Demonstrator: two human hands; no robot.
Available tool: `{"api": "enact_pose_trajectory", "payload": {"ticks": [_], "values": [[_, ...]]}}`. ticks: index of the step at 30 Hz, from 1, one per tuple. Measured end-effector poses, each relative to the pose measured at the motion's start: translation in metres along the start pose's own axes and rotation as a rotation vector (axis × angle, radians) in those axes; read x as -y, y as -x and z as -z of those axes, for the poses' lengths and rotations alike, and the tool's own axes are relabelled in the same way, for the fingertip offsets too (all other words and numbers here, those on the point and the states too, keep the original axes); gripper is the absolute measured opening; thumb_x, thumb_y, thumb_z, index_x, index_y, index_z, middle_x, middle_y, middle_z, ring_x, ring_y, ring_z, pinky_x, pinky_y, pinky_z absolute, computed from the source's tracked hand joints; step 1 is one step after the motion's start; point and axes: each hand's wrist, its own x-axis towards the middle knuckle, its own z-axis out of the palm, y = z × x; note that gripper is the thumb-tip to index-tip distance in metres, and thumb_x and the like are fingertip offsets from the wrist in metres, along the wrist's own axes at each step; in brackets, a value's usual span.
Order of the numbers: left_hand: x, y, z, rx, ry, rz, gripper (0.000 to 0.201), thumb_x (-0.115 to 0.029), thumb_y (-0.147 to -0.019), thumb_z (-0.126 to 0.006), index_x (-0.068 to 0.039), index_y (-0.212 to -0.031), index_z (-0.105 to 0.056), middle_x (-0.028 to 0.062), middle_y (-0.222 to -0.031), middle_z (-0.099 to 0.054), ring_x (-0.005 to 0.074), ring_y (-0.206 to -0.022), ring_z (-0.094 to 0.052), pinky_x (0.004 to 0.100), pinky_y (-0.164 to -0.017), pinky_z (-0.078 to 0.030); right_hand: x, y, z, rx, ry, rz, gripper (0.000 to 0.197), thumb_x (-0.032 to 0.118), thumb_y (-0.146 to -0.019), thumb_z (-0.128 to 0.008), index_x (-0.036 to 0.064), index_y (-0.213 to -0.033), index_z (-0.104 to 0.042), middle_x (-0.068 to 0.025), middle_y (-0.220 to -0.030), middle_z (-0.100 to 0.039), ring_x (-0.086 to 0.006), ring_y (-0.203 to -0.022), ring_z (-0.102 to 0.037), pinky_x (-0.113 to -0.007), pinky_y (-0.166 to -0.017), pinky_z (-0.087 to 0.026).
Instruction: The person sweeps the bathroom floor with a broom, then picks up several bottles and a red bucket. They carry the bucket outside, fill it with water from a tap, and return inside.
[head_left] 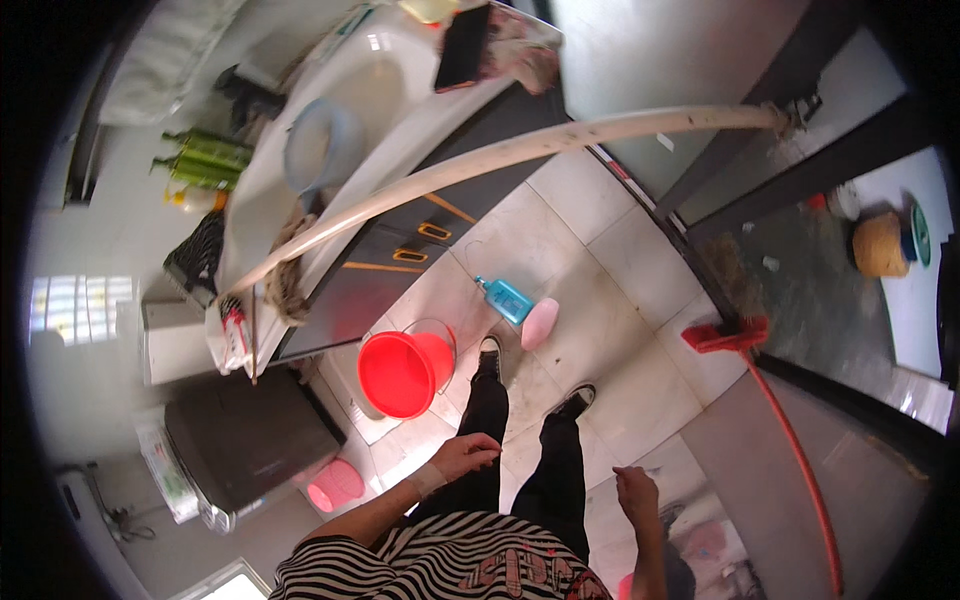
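Note:
My left hand (466,456) hangs in front of my left thigh, its fingers loosely bent and apart, with nothing in them. To the right of my legs my right hand (637,490) hangs with fingers curled in; no object shows in it. Ahead of my left hand, a red bucket (408,372) with a wire handle stands on the tiles. A teal bottle (508,300) lies on the floor beyond my shoes, against a smooth pink object (540,323) whose kind I cannot make out. Neither hand touches these things.
A long pale pole (480,165) crosses the view above the sink counter (400,150). A red long-handled floor brush (725,336) stands by the glass door at right. At left are a dark washing machine (250,435) and a pink tub (335,486).

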Motion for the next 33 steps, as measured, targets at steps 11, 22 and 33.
{"api": "enact_pose_trajectory", "payload": {"ticks": [11,22,33], "values": [[0.098,-0.281,0.186,-0.376,-0.88,0.071,0.027,-0.035,-0.075,-0.055,-0.01,-0.082,-0.061,0.0138,-0.08,-0.063,0.0287,-0.077,-0.061,0.039,-0.07,-0.047,0.015,-0.183,-0.151,-0.116,-0.239,-0.108,0.026,0.017,-0.08,-0.05,0.0117,-0.105,-0.057,-0.0122,-0.085,-0.058,-0.0291,-0.082,-0.056,-0.039,-0.07,-0.046],[0.15,-0.5,0.307,-0.709,-0.985,-0.022,0.046,-0.027,-0.071,-0.06,-0.015,-0.114,-0.048,0.0143,-0.11,-0.051,0.0317,-0.1,-0.052,0.0402,-0.082,-0.044,0.046,-0.355,-0.237,-0.239,-0.218,0.019,0.058,0.027,-0.065,-0.072,0.0104,-0.114,-0.046,-0.0115,-0.098,-0.048,-0.0296,-0.083,-0.053,-0.038,-0.068,-0.046],[0.131,-0.579,0.331,-0.784,-1.409,-0.083,0.054,-0.007,-0.069,-0.061,-0.024,-0.117,-0.043,0.0096,-0.118,-0.039,0.0299,-0.101,-0.047,0.0427,-0.075,-0.046,0.045,-0.388,-0.279,-0.351,-0.495,-0.02,0.035,0.007,-0.068,-0.061,0.0046,-0.103,-0.054,-0.0122,-0.087,-0.055,-0.0281,-0.078,-0.058,-0.033,-0.066,-0.047]]}}
